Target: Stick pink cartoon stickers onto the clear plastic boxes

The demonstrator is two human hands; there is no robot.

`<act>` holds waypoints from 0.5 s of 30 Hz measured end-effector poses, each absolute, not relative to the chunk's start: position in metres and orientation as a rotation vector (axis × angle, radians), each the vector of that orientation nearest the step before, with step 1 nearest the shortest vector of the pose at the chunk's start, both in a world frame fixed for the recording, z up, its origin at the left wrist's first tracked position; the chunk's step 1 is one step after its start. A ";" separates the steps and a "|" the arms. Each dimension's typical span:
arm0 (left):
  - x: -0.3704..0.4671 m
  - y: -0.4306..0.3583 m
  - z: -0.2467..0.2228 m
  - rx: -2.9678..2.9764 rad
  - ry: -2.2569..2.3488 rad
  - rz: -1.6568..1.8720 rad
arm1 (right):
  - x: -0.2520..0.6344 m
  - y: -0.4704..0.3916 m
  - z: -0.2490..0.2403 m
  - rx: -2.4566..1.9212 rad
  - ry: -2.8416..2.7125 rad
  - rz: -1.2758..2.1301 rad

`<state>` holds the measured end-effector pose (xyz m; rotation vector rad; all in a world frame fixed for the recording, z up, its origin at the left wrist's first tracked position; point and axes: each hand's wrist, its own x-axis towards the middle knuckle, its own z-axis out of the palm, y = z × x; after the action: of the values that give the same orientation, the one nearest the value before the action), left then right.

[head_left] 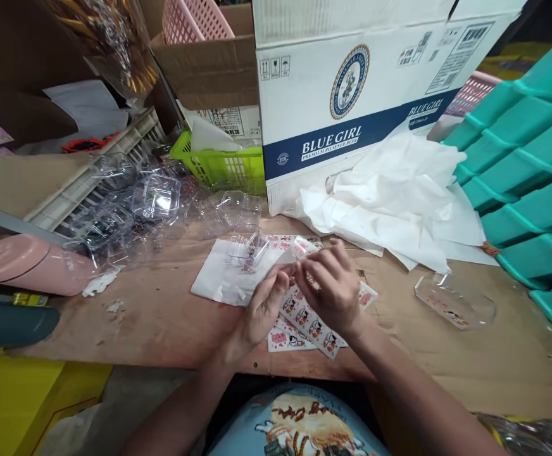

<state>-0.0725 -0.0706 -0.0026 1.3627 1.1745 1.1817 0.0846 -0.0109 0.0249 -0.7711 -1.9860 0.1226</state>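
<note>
My left hand [269,301] is closed, its thumb pressed on the edge of a sticker sheet [303,246] that curls up behind the fingers. Bent fingers of my right hand [332,288] pinch close to the left thumb; what lies between their tips is too small to make out. Below both hands lie overlapping printed sticker sheets [311,324] with rows of small cartoon figures. A clear plastic container [250,250] rests on white paper [214,278] just beyond my left hand. Another clear piece [456,301], with a sticker showing on it, lies off to the right.
Clear containers [157,196] are heaped at left, near a pink bottle [33,263]. A white beer carton [304,82] stands behind, with a green basket [223,164] beside it. Crumpled white paper [380,196] lies before the carton; teal bins [532,152] are stacked right.
</note>
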 end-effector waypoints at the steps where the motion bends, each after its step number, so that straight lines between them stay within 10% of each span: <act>1: -0.070 -0.066 -0.005 1.311 1.158 1.155 | 0.083 -0.012 0.027 -0.756 -1.986 0.146; 9: -0.054 -0.055 0.000 0.751 0.881 1.247 | 0.096 -0.015 0.038 -0.776 -1.987 -0.037; 15: -0.059 -0.062 0.012 0.525 0.695 1.220 | 0.102 -0.020 0.040 -0.909 -1.883 0.716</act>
<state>-0.0594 -0.0624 0.0115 0.5249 0.6946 1.2198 0.1023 -0.0199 0.0402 -0.9090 -1.8826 0.7161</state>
